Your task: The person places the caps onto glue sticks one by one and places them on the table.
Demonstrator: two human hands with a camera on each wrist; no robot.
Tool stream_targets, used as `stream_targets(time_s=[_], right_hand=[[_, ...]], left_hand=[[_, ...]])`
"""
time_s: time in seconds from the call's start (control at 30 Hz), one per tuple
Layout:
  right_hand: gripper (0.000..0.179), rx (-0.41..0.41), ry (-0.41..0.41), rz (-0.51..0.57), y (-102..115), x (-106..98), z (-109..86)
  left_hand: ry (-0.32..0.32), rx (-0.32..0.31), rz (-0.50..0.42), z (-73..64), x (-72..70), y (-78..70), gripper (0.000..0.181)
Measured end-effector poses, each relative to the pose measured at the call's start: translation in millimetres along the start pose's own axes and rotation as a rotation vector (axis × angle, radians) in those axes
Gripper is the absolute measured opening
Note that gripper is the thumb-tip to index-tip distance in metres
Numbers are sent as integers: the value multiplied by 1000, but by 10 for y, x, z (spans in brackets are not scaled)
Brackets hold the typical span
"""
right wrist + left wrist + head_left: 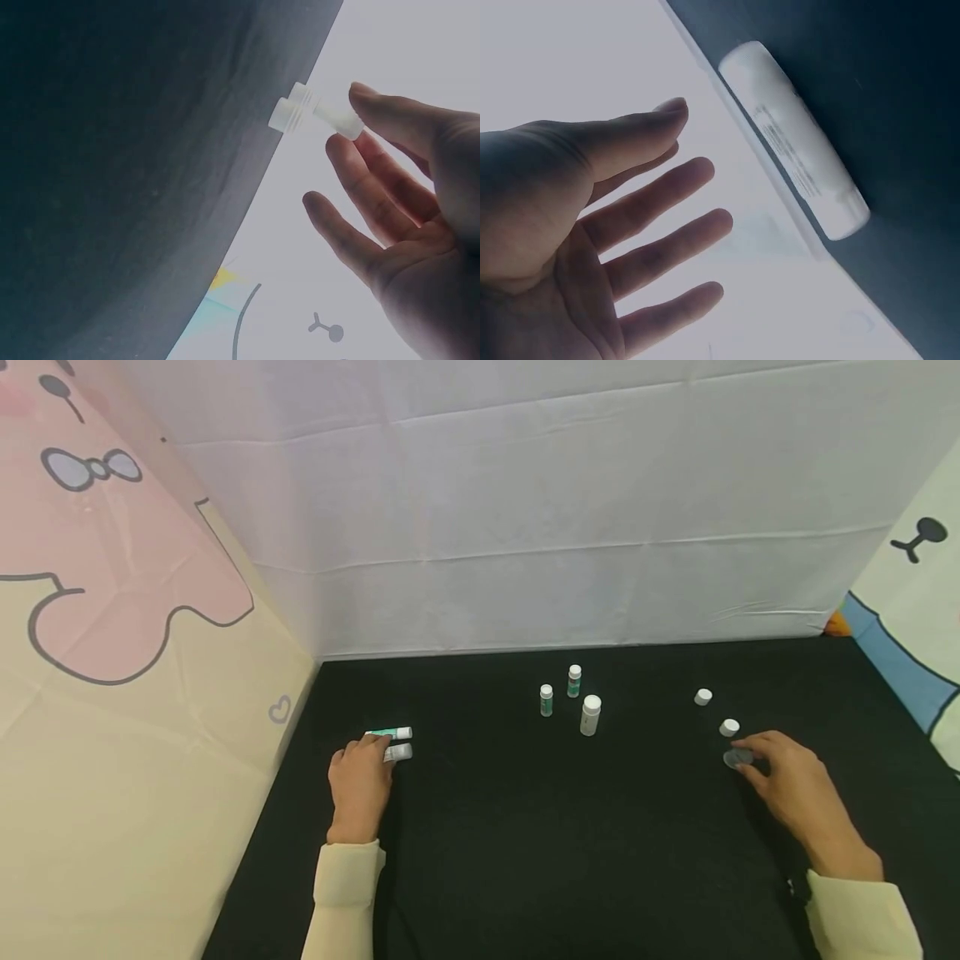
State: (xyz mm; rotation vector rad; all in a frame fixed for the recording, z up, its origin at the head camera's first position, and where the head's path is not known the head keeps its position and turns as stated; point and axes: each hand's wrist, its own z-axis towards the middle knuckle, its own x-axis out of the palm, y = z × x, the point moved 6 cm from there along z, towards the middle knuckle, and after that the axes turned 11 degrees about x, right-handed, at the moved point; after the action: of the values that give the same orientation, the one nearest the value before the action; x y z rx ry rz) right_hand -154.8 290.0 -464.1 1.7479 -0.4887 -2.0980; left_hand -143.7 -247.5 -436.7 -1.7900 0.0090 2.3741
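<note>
At the left of the black table, my left hand [360, 785] is over two lying tubes, one green and white [388, 733] and one white [401, 752]. In the left wrist view its fingers are spread and the white tube [795, 142] lies beyond their tips. On the right side, my right hand [798, 785] has thumb and index finger around a small translucent round piece [737, 759], pinching its edges. That piece [339, 120] shows in the right wrist view between thumb and fingertips. Just beyond it are two white caps [729, 727] [285, 116].
Two small green-labelled bottles [546, 702] with white tops stand near the middle, beside a larger white bottle [590, 717]. A white cloth wall [525, 527] closes off the back. Printed cloths [150, 735] hang along the sides of the black table [525, 843].
</note>
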Motion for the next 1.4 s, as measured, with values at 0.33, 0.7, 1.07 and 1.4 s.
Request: stream_targets(time_s=[0.33, 0.7, 1.07, 1.4], right_hand=[[30, -52, -39, 50, 130, -31, -37], [32, -117, -78, 83, 265, 15, -35], [35, -174, -126, 92, 436, 52, -78], [36, -198, -133, 111, 581, 123, -88]], left_hand=[[-46, 104, 16, 83, 26, -375, 36], [-71, 191, -9, 185, 104, -752, 38], [-84, 249, -23, 204, 139, -1020, 40], [-38, 270, -65, 228, 258, -1256, 43]])
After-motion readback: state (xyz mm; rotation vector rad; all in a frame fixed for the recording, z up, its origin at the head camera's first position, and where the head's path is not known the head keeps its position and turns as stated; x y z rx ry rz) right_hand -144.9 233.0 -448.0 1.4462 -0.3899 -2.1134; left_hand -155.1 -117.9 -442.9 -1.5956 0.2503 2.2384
